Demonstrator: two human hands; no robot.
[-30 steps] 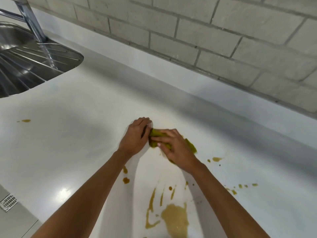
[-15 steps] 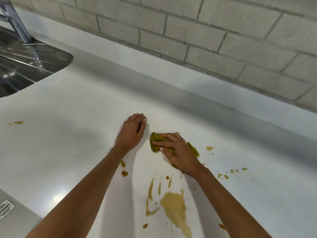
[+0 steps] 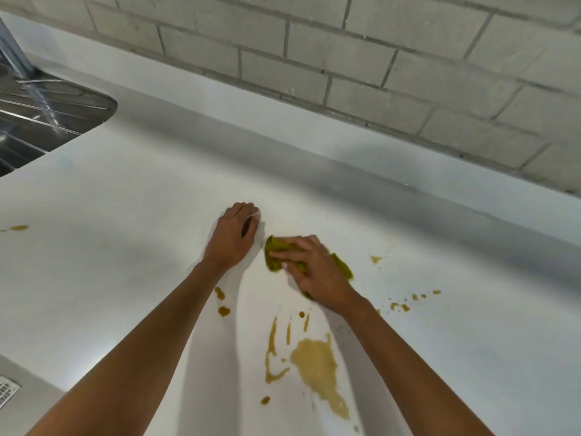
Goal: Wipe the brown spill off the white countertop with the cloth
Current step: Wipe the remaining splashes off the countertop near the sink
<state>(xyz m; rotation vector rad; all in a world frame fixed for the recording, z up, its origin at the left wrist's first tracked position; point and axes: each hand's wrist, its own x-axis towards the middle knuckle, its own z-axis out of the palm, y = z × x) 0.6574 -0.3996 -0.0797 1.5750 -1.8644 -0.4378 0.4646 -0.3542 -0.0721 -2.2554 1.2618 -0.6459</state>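
A crumpled green cloth [image 3: 274, 254] lies on the white countertop [image 3: 125, 247], pressed down under my right hand [image 3: 314, 269], whose fingers curl over it. My left hand [image 3: 232, 237] rests on the counter just left of the cloth, fingers curled, holding nothing and not touching the cloth. The main brown spill [image 3: 317, 363] is a puddle with streaks nearer to me, below both hands. Smaller brown drops [image 3: 224, 310] lie by my left forearm, and a line of specks [image 3: 405, 305] sits right of my right wrist.
A steel sink with a ribbed drainer [image 3: 47, 111] is set into the counter at far left. A lone brown spot [image 3: 19, 228] lies at the left edge. A grey brick wall [image 3: 345, 58] runs behind a low white upstand.
My left hand has let go of the cloth and moved slightly left. My right hand keeps the cloth pressed on the counter. The view has shifted right, showing more of the spill.
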